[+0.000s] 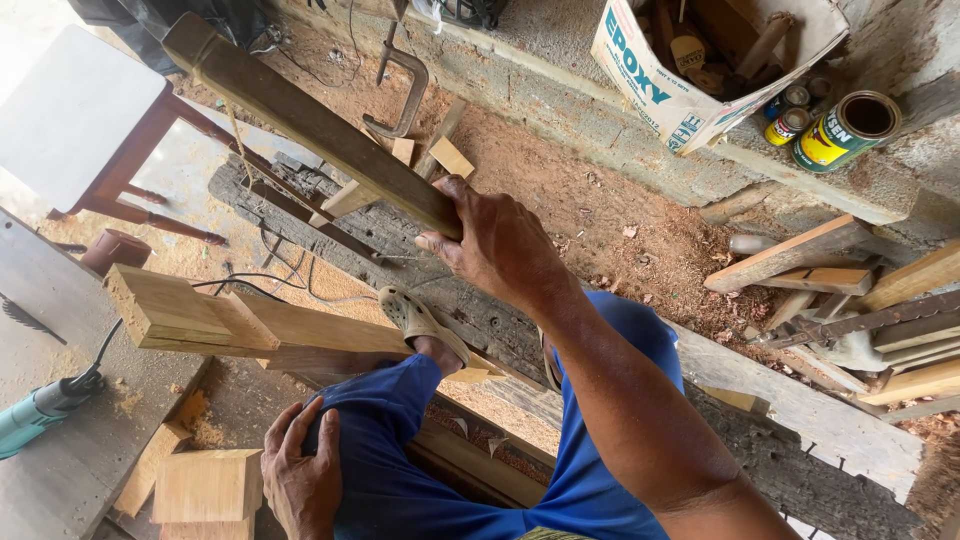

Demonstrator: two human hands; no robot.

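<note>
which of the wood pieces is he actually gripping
The long dark beam, slanting up toward the top left: the right hand clasps its near end. The pale notched beam lies under the foot, unheld.

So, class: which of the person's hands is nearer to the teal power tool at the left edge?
Left. The left hand rests on the blue-trousered knee, a short way right of the teal power tool; the right hand grips the dark wooden beam higher up.

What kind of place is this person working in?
Most likely a small, rough carpentry workshop. Sawdust covers the ground, wood offcuts lie scattered about, and a teal power tool rests nearby. The right hand grips a long wooden beam; the left hand rests on the knee.
</note>
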